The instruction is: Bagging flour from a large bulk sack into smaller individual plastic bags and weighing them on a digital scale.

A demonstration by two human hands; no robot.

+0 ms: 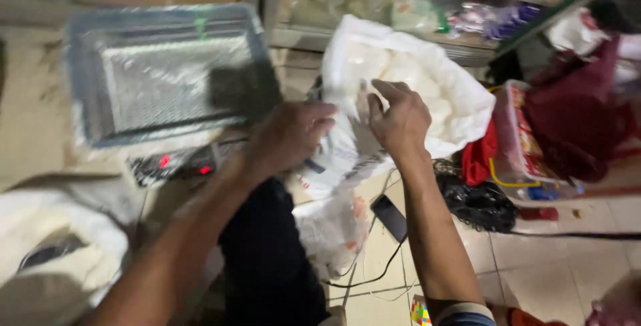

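**Working a thin plastic bag at the mouth of a white sack**

Looking down through the head camera, both hands meet just right of centre. The left hand (292, 136) comes in from seven o'clock with its fingers curled onto a small, crumpled plastic bag (344, 152), pale with some dark and red print. The right hand (399, 118) rises from five o'clock and pinches the upper edge of the same bag between thumb and fingertips. Both hands are closed on the film and lie near each other without touching; motion blur hides the exact finger positions.

At one o'clock from the hands stands a big white sack (407, 76), its top open and filled with white, lumpy contents whose kind I cannot tell. The small bag sits right against the sack's near edge.

My judgement on doing this well: the film is light and slippery, so a pinch on two opposite edges should hold the mouth spread, and keeping it close to the sack should limit spills.

At ten o'clock a grey mesh tray (167, 72) rests on a weighing scale (177, 164) with red lit digits. A dark phone (389, 217) and its cable lie on the tiled floor (567, 266) at six o'clock, a black bag (477, 202) at four o'clock.
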